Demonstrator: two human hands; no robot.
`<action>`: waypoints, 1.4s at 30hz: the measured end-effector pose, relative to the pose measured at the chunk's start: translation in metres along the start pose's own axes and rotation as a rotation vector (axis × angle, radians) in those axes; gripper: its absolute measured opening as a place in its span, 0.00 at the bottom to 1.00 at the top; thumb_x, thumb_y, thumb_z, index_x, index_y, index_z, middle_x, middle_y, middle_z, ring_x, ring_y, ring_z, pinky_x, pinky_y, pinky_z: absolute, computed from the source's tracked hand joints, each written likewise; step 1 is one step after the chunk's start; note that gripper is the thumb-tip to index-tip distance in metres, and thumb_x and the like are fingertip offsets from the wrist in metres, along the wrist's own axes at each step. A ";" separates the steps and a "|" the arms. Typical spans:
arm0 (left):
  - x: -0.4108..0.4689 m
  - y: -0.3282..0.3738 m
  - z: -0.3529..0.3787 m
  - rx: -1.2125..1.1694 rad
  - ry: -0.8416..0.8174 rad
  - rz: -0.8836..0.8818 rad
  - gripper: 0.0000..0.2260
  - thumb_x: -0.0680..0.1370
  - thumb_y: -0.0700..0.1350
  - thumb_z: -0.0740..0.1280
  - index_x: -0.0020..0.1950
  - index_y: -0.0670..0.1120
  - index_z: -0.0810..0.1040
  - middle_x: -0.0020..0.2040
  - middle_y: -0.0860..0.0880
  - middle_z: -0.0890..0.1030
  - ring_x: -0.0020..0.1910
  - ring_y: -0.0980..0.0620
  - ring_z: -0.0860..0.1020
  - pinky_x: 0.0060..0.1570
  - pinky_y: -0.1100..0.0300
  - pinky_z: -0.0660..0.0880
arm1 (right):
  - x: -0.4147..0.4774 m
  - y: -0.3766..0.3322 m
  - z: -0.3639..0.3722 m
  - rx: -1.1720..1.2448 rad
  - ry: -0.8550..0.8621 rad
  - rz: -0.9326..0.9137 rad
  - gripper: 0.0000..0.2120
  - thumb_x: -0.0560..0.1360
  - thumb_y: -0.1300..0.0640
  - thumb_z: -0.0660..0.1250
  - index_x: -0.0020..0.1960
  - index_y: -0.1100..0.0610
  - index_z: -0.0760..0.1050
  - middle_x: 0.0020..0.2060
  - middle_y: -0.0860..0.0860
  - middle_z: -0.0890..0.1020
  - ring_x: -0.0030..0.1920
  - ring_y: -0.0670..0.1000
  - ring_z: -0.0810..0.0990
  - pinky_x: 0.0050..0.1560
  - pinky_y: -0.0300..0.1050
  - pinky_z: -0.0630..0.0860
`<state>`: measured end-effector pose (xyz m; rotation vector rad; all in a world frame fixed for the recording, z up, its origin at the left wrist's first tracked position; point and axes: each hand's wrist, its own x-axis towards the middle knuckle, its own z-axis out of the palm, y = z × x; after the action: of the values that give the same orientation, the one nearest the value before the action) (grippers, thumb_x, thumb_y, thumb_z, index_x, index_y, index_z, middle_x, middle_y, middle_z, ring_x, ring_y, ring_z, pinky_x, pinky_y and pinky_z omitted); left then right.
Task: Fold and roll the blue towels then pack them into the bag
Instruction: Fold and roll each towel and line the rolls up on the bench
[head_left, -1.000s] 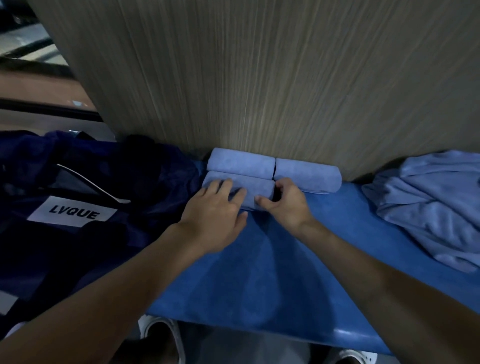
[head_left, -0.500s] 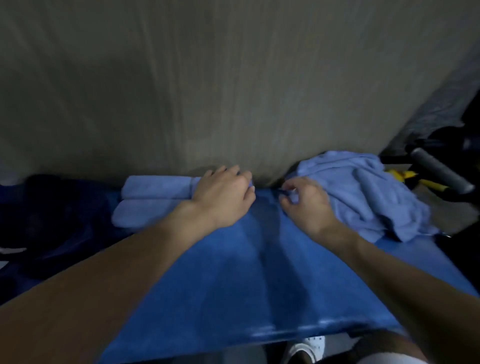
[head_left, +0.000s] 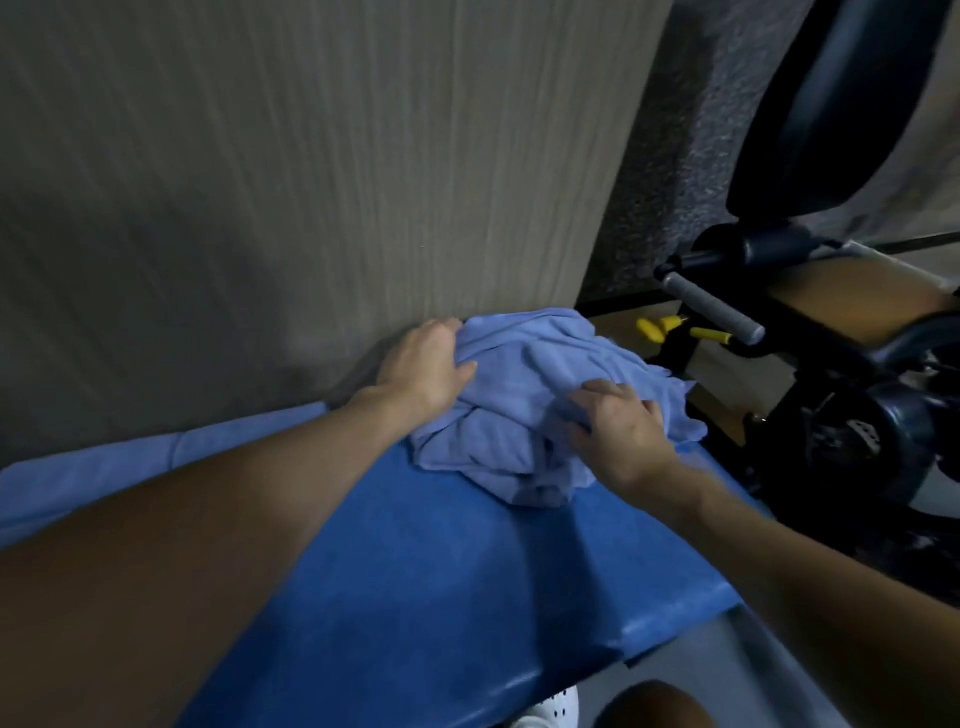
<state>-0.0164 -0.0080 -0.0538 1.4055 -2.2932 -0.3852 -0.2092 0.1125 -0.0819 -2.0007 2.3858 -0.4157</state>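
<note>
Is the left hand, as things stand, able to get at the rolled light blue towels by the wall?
Probably yes. The rolled light blue towels lie uncovered beside the left forearm; the left hand, holding the crumpled light blue towel pile, need only let go.

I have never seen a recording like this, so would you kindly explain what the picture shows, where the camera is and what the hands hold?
No machine here: a person wears a wide-angle camera on the head, so the view looks down along both bare arms. A blue padded surface stands against a wood-grain panel. On it lies a crumpled pile of light blue towels. The left hand grips its far edge, the right hand its near side.
</note>
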 end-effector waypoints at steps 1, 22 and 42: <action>0.004 0.000 0.003 -0.026 0.008 -0.027 0.17 0.76 0.47 0.71 0.61 0.42 0.76 0.59 0.42 0.80 0.59 0.40 0.78 0.58 0.47 0.74 | -0.002 0.004 0.001 0.048 0.045 -0.036 0.10 0.73 0.51 0.52 0.40 0.52 0.70 0.42 0.47 0.72 0.49 0.56 0.74 0.44 0.50 0.63; -0.017 0.034 -0.026 -0.056 0.246 0.021 0.08 0.80 0.49 0.62 0.47 0.48 0.78 0.43 0.44 0.83 0.49 0.40 0.79 0.56 0.50 0.68 | -0.051 0.014 -0.046 0.414 0.354 0.074 0.12 0.74 0.67 0.60 0.55 0.59 0.75 0.46 0.55 0.80 0.45 0.55 0.77 0.42 0.54 0.76; -0.274 -0.122 -0.145 -0.147 -0.042 -0.349 0.12 0.78 0.40 0.64 0.35 0.40 0.75 0.32 0.43 0.78 0.34 0.46 0.77 0.36 0.58 0.72 | -0.118 -0.157 0.022 0.356 0.018 -0.288 0.13 0.73 0.65 0.62 0.54 0.54 0.78 0.50 0.52 0.82 0.55 0.57 0.78 0.53 0.52 0.67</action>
<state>0.2583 0.1800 -0.0380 1.7342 -2.0007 -0.6790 -0.0311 0.1981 -0.0916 -2.1665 1.8627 -0.8000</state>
